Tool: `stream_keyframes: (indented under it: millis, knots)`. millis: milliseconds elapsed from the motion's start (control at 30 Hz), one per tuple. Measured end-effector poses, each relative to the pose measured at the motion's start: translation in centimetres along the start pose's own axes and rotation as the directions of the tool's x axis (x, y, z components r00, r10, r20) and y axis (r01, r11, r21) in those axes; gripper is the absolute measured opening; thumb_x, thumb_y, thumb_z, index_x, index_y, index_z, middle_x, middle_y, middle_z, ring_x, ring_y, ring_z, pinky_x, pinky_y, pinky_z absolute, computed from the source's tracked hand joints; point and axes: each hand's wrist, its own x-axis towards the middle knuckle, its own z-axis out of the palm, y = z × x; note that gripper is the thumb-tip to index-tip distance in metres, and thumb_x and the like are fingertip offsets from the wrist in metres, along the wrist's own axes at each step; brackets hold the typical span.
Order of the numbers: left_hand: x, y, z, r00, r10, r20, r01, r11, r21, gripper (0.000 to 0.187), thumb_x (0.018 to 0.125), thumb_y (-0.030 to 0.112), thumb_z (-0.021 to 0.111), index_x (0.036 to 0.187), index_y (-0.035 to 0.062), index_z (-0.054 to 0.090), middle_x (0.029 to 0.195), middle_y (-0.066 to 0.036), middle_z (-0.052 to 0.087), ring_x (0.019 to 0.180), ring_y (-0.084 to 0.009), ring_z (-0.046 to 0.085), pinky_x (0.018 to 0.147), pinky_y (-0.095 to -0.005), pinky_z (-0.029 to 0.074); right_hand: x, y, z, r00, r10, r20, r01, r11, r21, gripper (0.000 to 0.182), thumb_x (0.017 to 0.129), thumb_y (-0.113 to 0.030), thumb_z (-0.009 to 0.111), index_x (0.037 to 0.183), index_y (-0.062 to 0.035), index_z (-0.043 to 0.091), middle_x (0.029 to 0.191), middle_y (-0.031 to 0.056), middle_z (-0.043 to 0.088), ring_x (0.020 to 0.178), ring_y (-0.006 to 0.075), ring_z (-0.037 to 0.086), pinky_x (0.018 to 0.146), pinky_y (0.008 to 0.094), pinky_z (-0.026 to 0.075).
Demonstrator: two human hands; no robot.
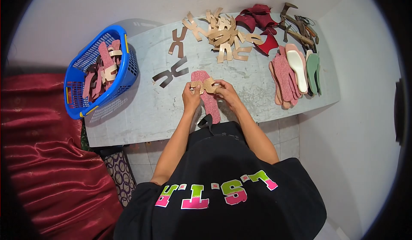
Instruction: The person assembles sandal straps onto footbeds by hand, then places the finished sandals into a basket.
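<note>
A pink speckled shoe sole [210, 105] lies lengthwise at the table's near edge, in front of my body. Across its upper part sits a tan H-shaped sandal strap [205, 85]. My left hand [191, 97] pinches the strap's left end, thumb on top. At the strap's right end, my right hand [227, 94] has its fingers closed on the edge. The fingertips under the strap are hidden. Two dark brown straps, one upper [177, 42] and one lower [171, 72], lie on the table just beyond my left hand.
A blue basket [125, 70] with sandal pieces stands at the left. Beige straps [225, 36] are heaped at the back, beside dark red pieces [259, 19]. Stacked soles [285, 75] and hammers [296, 30] lie on the right of the grey table [141, 111].
</note>
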Motion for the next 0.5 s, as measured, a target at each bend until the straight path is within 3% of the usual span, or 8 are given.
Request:
stream_keyframes:
  millis: [33,167,267,333,367,433,500]
  knots:
    - [0.0,0.2,-0.1,0.998,0.010,0.064,-0.010,1.000,0.000,0.022,0.092,0.018,0.065,0.100,-0.0021,0.062,0.091,-0.010,0.067,0.082,-0.0146,0.063,0.073,-0.0283,0.050,-0.3,-0.3,0.2,0.998,-0.026,-0.049,0.021,0.995,-0.094,0.033,0.082,0.004,0.064,0.115,0.0002,0.061,0.096,0.0057,0.066,0.076,0.0090,0.061,0.067,0.0241,0.048]
    - [0.2,1.2,-0.4,0.975,-0.039,0.220,0.028,0.998,0.052,0.022,0.091,0.017,0.066,0.103,-0.0013,0.063,0.093,-0.009,0.067,0.083,-0.0139,0.063,0.074,-0.0279,0.050,0.4,2.0,-0.4,0.990,-0.070,-0.123,0.053,0.990,-0.130,0.025,0.083,0.005,0.064,0.108,0.0001,0.062,0.089,0.0042,0.068,0.075,0.0087,0.060,0.066,0.0236,0.047]
    - [0.8,0.7,-0.4,0.944,0.090,0.319,-0.062,0.993,-0.099,0.022,0.091,0.014,0.066,0.107,-0.0015,0.064,0.094,-0.007,0.067,0.081,-0.0130,0.062,0.072,-0.0273,0.051,0.2,2.4,-0.8,0.985,-0.059,-0.162,0.048,0.996,-0.072,0.023,0.084,0.006,0.063,0.107,0.0014,0.062,0.087,0.0076,0.069,0.077,0.0112,0.065,0.065,0.0242,0.050]
    - [0.5,2.9,-1.0,0.870,-0.145,0.471,0.265,0.943,-0.199,0.029,0.086,0.014,0.070,0.109,-0.0033,0.064,0.093,-0.013,0.070,0.087,-0.0206,0.067,0.078,-0.0333,0.052,0.0,2.5,-0.9,0.981,-0.005,-0.196,-0.001,0.999,-0.034,0.023,0.085,0.008,0.060,0.107,0.0019,0.061,0.091,0.0098,0.070,0.079,0.0119,0.065,0.067,0.0249,0.051]
    - [0.6,2.8,-0.9,0.871,-0.146,0.470,0.266,0.943,-0.200,0.029,0.086,0.014,0.070,0.109,-0.0033,0.064,0.093,-0.013,0.070,0.087,-0.0206,0.067,0.078,-0.0333,0.052,0.0,2.6,-0.8,0.981,-0.005,-0.195,-0.002,0.999,-0.035,0.023,0.085,0.008,0.060,0.107,0.0019,0.061,0.091,0.0098,0.070,0.079,0.0119,0.065,0.067,0.0249,0.051]
    - [0.8,1.5,-0.3,0.899,-0.035,0.437,0.125,0.976,-0.178,0.020,0.092,0.010,0.065,0.108,-0.0022,0.063,0.095,-0.007,0.067,0.082,-0.0115,0.063,0.071,-0.0258,0.052,0.0,2.6,-0.5,0.982,-0.032,-0.189,0.044,0.997,0.059,0.023,0.086,0.009,0.058,0.108,0.0018,0.060,0.090,0.0097,0.070,0.079,0.0121,0.065,0.068,0.0255,0.051]
    - [0.7,0.6,0.2,0.906,-0.052,0.421,0.109,0.988,-0.112,0.019,0.092,0.009,0.063,0.107,-0.0019,0.062,0.095,-0.007,0.067,0.082,-0.0116,0.063,0.071,-0.0262,0.053,0.1,2.6,-0.5,0.985,-0.023,-0.173,0.030,0.999,0.034,0.024,0.086,0.010,0.056,0.108,0.0011,0.059,0.091,0.0103,0.070,0.080,0.0122,0.065,0.069,0.0255,0.051]
